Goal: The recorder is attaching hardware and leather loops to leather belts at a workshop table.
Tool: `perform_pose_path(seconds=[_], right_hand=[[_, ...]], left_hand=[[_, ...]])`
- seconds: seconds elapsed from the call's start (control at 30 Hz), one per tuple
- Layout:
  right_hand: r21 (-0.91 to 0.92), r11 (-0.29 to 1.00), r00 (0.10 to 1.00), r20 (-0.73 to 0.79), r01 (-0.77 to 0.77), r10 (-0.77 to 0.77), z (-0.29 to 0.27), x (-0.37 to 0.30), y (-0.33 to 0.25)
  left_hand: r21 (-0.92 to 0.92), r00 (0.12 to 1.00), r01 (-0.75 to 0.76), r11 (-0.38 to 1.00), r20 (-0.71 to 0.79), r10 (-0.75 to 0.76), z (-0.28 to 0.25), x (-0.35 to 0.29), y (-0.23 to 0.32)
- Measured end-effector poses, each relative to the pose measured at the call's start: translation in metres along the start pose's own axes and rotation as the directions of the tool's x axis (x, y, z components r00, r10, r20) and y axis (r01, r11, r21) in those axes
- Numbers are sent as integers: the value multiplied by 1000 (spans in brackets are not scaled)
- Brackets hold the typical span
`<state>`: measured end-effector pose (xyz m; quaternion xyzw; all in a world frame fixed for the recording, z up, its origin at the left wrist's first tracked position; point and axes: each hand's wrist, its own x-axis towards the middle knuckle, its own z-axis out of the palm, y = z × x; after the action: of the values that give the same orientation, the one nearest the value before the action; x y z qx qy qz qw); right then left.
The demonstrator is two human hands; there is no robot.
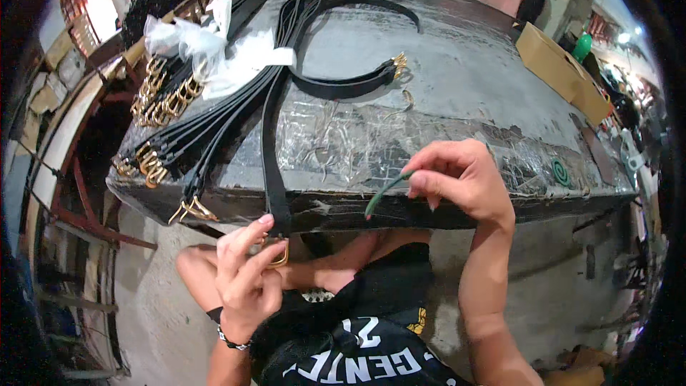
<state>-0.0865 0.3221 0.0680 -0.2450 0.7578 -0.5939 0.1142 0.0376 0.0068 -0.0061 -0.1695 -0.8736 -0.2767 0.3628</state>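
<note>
My left hand (246,271) pinches the lower end of a black strap (270,150) that hangs over the table's front edge. A gold-coloured metal buckle (281,254) shows at that end, partly hidden by my fingers. My right hand (464,179), raised at the front edge, grips a thin green strip (386,195) between thumb and fingertips. The strip slants down to the left, apart from the strap. More black straps (236,100) with gold-coloured clasps (150,164) lie bundled at the left of the table, held by a white band (282,56).
Clear plastic bags (193,43) lie over the straps at the left. A cardboard box (561,71) stands at the table's right edge, with a coiled green strip (561,171) nearer the front. The dark table (429,129) has torn clear tape along its front.
</note>
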Motion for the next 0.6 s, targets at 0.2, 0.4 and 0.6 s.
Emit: perform_pose_path(seconds=[0.2, 0.4, 0.6], right_hand=[[-273, 953, 987, 126, 130, -99, 25, 12, -28], [-420, 865, 960, 175, 275, -221, 28, 25, -28], [-396, 901, 972, 215, 177, -96, 30, 43, -11]], left_hand=[[-288, 913, 344, 894, -118, -390, 0, -4, 2], [-743, 708, 540, 394, 148, -691, 13, -15, -4], [-682, 731, 480, 552, -37, -681, 23, -11, -8]])
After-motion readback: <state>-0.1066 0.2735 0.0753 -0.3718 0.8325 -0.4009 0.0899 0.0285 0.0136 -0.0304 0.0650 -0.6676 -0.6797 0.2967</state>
